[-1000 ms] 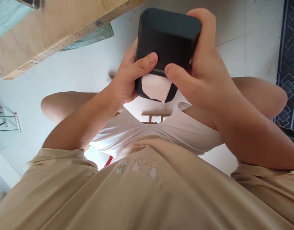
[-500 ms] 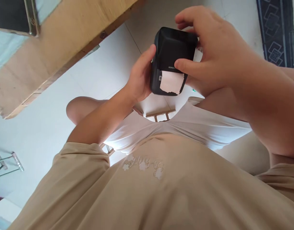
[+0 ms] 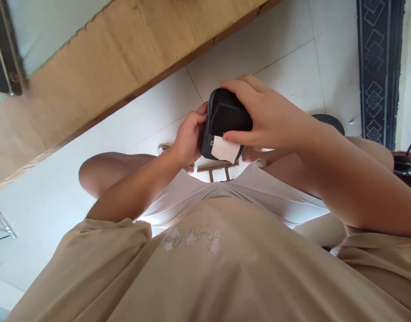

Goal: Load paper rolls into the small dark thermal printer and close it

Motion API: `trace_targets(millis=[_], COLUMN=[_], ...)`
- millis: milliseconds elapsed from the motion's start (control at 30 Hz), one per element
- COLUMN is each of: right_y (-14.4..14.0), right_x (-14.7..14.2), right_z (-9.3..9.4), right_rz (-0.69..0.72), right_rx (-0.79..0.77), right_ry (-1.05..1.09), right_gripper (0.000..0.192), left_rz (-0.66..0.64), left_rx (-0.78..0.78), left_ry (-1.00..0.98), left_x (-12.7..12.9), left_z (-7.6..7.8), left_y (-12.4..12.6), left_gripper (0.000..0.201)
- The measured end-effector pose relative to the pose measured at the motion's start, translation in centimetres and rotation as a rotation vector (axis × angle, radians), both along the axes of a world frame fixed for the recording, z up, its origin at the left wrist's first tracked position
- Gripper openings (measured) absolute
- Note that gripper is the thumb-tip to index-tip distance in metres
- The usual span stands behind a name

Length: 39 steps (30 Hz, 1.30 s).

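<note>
A small black label printer (image 3: 229,114) hangs over my lap, tilted a little. On its lower face lies a pale, torn-edged piece of paper (image 3: 224,150). My left hand (image 3: 191,134) grips the printer's left side, fingers partly hidden behind it. Around the right side wraps my right hand (image 3: 259,112), its fingers over the top corner and its thumb on the front just above the paper. Both hands touch the printer at once.
A wooden table edge (image 3: 152,49) runs diagonally across the upper left. On the table lies a phone (image 3: 4,53) beside a pale cloth (image 3: 58,27). Below are white floor tiles (image 3: 286,67); a dark patterned border strip (image 3: 376,67) runs along the right.
My right hand's fingers have closed from a looser pose onto the printer's upper right corner. In view, the printer sits lower and slightly further left; the camera has shifted too.
</note>
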State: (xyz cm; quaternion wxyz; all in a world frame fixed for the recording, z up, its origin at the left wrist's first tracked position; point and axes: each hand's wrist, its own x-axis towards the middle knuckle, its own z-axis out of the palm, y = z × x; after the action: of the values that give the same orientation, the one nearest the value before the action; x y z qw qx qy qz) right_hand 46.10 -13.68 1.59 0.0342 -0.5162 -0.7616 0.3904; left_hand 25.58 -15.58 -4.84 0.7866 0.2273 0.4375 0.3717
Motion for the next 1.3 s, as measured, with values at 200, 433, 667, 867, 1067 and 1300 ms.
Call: trace_targets(millis=[200,433,667,867,1067,1300], right_y=[1.5,0.9,1.6,1.0,0.4,-0.4], right_x=[0.0,1.3,2.2,1.5,-1.2,-2.1], right_z=[-1.7,-2.0,-0.9,-0.8,0.4,0.0], right_rz=[0.096,0.065,-0.248,-0.252,-0.032,0.010], right_rx=[0.054,0.155,0.372,0.374,0.125,0.223], right_ry=[-0.044,0.045,-0.094,-0.169,-0.403,-0.462], right_gripper=[0.096,0.093,0.028,0.027,0.028,0.027], left_rz=[0.056,0.011,-0.003,-0.024,0.028,-0.002], left_rx=[-0.042,-0.102,-0.045,-0.014,-0.008,0.038], left_ry=[0.089,0.062,0.137,0.153,0.189,0.272], left_x=[0.4,0.6,0.9,1.3,1.4,1.1], left_z=[-1.0,-0.8,-1.8,-1.2,-0.5,-0.8], left_y=[0.8,1.6,2.6,1.8,1.1,1.0], left_gripper=[0.036,0.026,0.043,0.046,0.037,0.027])
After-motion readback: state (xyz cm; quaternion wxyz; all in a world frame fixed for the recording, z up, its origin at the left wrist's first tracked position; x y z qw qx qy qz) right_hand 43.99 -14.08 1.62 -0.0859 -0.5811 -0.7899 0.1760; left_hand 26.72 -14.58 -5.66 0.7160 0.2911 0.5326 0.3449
